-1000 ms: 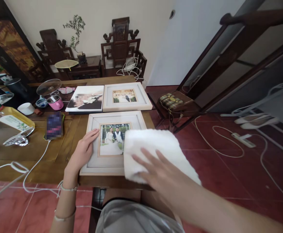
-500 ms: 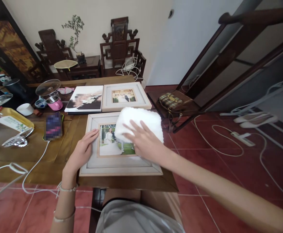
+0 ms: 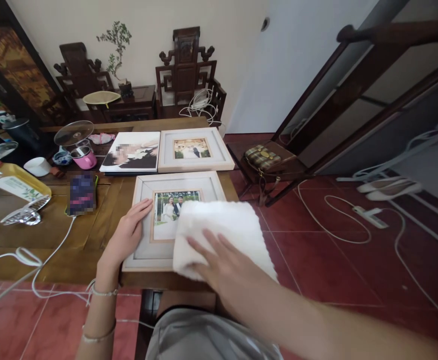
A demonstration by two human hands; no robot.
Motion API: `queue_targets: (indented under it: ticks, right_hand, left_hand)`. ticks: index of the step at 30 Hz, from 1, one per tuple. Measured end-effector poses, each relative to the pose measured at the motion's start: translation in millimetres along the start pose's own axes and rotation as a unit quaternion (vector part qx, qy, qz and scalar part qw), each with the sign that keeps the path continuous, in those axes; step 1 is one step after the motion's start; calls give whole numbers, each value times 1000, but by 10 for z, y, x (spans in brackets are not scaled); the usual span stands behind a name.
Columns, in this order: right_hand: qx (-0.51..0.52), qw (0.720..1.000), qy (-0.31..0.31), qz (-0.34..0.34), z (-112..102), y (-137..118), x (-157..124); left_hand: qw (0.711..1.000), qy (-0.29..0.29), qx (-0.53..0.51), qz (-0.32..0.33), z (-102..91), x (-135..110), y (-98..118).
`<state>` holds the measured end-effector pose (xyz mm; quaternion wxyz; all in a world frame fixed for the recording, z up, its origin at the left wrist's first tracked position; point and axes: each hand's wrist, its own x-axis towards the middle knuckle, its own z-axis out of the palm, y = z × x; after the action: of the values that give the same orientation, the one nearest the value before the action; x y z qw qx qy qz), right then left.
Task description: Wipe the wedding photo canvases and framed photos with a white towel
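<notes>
A framed photo [image 3: 138, 187] with a pale wooden frame and a wide light mat lies face up at the table's near edge. My left hand [image 3: 130, 232] rests flat on its left side, fingers stretched toward the picture. With fingers spread over a fluffy white cloth [image 3: 237, 220], my right hand [image 3: 219, 260] holds it against the frame's lower right. The cloth hides that corner and part of the picture, and it hangs past the table's right edge.
Behind lie another framed photo [image 3: 196, 132] and a photo album [image 3: 132, 145]. Leftward on the wooden table [image 3: 102, 250] are a phone [image 3: 81, 195] on a white cable, a hair claw clip [image 3: 27, 212], a bottle [image 3: 19, 182] and a pink mug [image 3: 85, 159]. A checked bag [image 3: 264, 156] sits right.
My right hand has drawn the white cloth down toward me, from the frame's upper right to its lower right. More of the photo's top shows. My left hand stays put.
</notes>
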<state>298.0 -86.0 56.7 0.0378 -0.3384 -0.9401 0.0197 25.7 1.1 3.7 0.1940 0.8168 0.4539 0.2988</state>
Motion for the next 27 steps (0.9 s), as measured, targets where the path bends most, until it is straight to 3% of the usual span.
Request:
queue_targets:
  ticks: [4,8,11,16,21,24,27]
  right_hand:
    - [66,997,-12,-41,-29,-248,-247]
    - [122,991,-33,-33,-61,-202,-138]
    - [124,992,-13,14,-21,22,96]
    - [36,993,52,100,131,581,626]
    - [-9,992,50,112,164,955,1033]
    - [-26,995,26,94,147,901,1015]
    - [-36,997,-4,71,116,662,802]
  left_hand:
    - [1000,0,5,2,4,-1,-1]
    - [1000,2,9,-6,-5,5,23]
    - [1000,-1,7,-6,-9,6,36]
    - [1000,-7,-8,-2,-14,2,37]
    - [1000,-12,-11,-8,-25,4,44]
    - [1000,-5,-15,-7,-22,5,47]
    - [1000,7,-13,-6,-6,4,41]
